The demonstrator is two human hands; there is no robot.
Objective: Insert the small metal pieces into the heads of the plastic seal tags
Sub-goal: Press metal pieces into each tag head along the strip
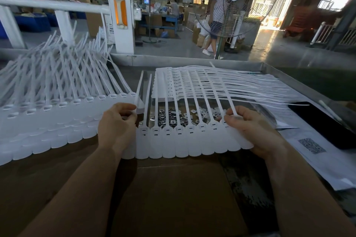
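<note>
A joined strip of white plastic seal tags (185,144) lies across the table in front of me, heads up and tails pointing away. My left hand (117,123) grips the strip's left end, fingers curled over a tag head. My right hand (248,127) pinches the rightmost tag head at the strip's other end. Behind the strip lies a heap of small metal pieces (177,115), partly hidden by the tails. Several heads in the strip show a dark slot.
A big fanned pile of seal tag strips (57,102) fills the left side. Another stack of strips (212,84) lies at the back right. Printed papers (312,148) and a black tablet (327,127) sit right. Cardboard (173,198) covers the near table. A standing fan (231,2) rises behind.
</note>
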